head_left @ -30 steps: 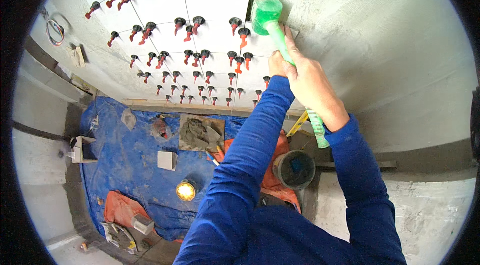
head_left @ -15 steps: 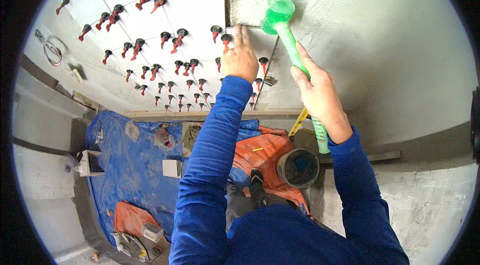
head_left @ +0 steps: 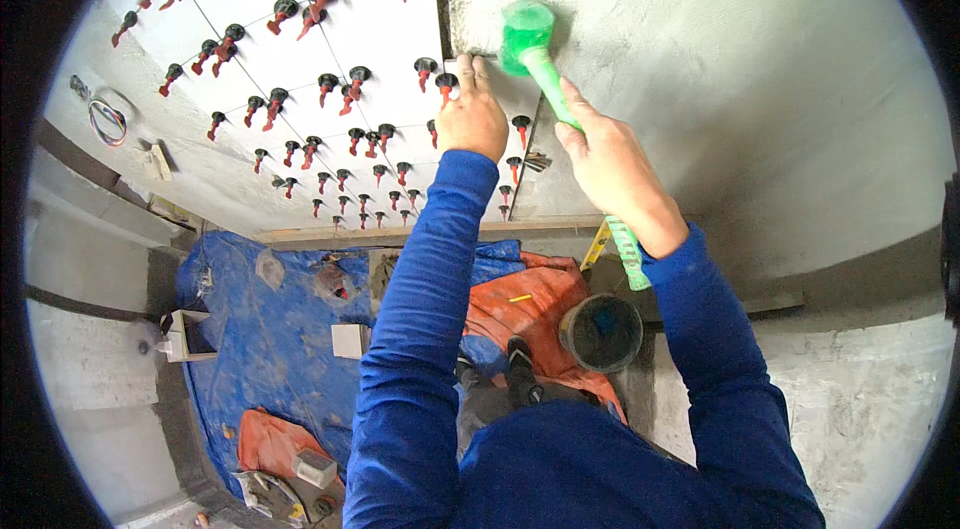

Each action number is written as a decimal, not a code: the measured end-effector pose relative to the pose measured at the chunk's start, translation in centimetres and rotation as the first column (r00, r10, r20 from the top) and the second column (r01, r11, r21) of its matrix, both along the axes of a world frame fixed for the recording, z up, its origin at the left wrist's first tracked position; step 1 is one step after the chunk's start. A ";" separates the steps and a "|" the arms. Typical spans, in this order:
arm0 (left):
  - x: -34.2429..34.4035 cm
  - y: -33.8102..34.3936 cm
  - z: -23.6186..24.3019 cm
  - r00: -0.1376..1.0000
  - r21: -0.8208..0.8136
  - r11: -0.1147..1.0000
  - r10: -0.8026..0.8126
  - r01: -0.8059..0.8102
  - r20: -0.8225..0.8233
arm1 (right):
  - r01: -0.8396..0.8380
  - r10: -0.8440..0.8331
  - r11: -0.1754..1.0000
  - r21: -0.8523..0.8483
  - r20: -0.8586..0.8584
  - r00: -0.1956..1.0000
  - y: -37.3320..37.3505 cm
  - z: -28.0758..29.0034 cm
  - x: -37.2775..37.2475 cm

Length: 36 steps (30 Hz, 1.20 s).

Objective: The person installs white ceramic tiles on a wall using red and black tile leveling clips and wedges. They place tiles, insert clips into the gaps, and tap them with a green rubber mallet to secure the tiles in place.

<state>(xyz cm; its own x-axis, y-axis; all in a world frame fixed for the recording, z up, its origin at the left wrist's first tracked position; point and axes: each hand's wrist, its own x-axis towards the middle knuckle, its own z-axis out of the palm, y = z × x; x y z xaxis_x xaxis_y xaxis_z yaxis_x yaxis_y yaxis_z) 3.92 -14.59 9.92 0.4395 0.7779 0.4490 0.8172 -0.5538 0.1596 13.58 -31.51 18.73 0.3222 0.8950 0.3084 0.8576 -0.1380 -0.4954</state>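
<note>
My left hand (head_left: 474, 119) presses with outstretched fingers on a white wall tile (head_left: 512, 97) at the right end of a tiled row. Its fingertips are by the tile's upper edge, close to a black-and-red tile leveling clip (head_left: 447, 82). In my right hand (head_left: 622, 174) is a green rubber mallet (head_left: 528, 34), gripped by its handle. The mallet's head is just above and to the right of my left fingertips, in front of bare wall. Whether it touches the tile's edge, I cannot tell.
Several more leveling clips (head_left: 358, 82) stick out of the tile joints at left. Below are a blue tarp (head_left: 270, 329), an orange sheet (head_left: 515, 304), a dark bucket (head_left: 601, 333), a yellow spirit level (head_left: 597, 247) and a white box (head_left: 350, 340). Bare plastered wall (head_left: 720, 59) extends right.
The mallet and my right hand have moved left, bringing the mallet's head closer to my left fingertips. My left hand stays on the tile. The whole view has shifted slightly.
</note>
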 end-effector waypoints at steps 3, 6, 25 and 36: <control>0.2 0.0 0.1 1.000 0.002 1.000 0.009 -0.009 0.017 | -0.022 0.010 0.974 0.226 0.057 0.998 -0.4 0.5 -0.3; 0.1 -0.1 0.2 1.000 -0.027 1.000 -0.006 0.007 0.027 | -0.020 0.003 0.973 0.228 0.076 0.997 -0.1 0.4 -1.0; -0.4 0.2 2.5 0.998 -0.172 0.984 -0.042 0.035 -0.037 | 0.024 0.037 0.960 0.278 -0.214 0.976 -4.4 -5.0 0.2; -0.5 4.1 5.6 0.969 0.001 0.980 -0.195 0.198 -0.154 | 0.292 -0.365 0.931 -0.219 -0.588 0.722 -17.4 -20.8 -0.9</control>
<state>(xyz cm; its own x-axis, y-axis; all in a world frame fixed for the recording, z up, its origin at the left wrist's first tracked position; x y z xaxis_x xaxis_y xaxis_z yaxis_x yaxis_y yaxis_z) 3.42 -10.53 15.57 0.6475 0.6627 0.3763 0.7060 -0.7075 0.0312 12.70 -48.88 -2.04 0.6873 0.7117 -0.1453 0.2683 -0.4346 -0.8597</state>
